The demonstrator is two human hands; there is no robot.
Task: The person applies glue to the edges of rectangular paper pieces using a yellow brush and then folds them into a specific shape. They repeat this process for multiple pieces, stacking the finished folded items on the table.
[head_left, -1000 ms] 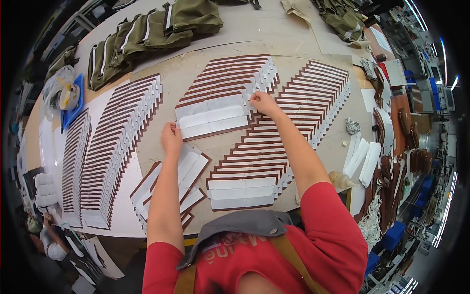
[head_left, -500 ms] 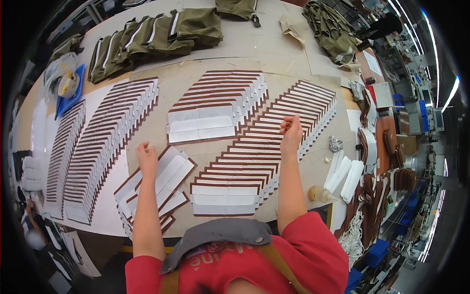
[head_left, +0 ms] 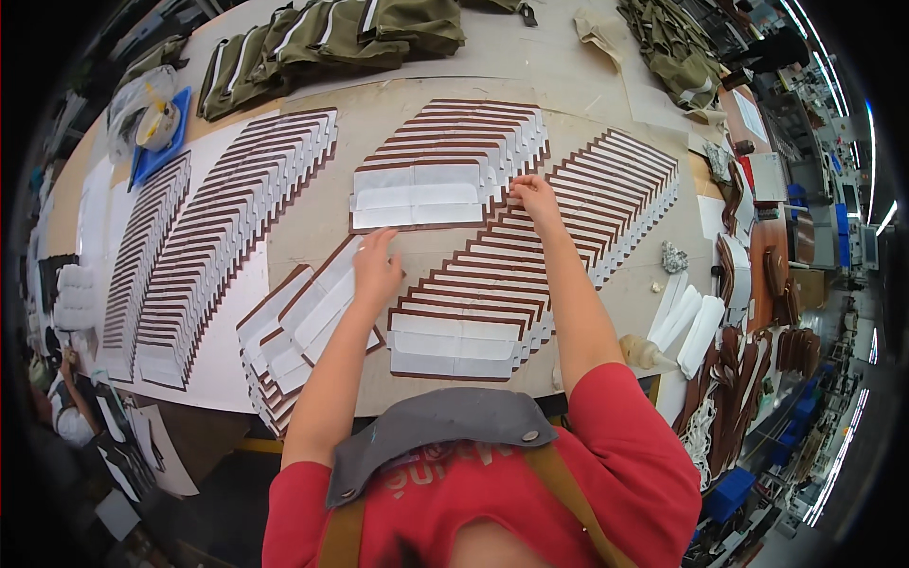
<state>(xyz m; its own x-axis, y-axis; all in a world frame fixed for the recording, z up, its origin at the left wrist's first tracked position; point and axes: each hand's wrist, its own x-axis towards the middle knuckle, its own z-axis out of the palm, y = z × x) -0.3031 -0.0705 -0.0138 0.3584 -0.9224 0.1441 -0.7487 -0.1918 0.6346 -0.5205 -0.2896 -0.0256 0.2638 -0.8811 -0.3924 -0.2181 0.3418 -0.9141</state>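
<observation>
Overlapping white panels edged in dark brown lie in slanted rows. My left hand is at the lower left edge of the middle row, its fingers loosely bent and partly apart, with no held thing visible. Beneath that forearm lies a loose, fanned pile of the same panels. My right hand is between the middle row and the right row, fingertips pinched together close to the middle row's right side. Whether anything is between them is too small to tell.
Two more panel rows lie at the left, near a blue tray with a pot. Olive fabric pieces line the far side. At the right are a glue bottle, white strips and crumpled foil.
My view has shifted, so the table sits higher and to the right. My left hand has moved right to the middle row's lower edge; my right hand has moved left toward that row.
</observation>
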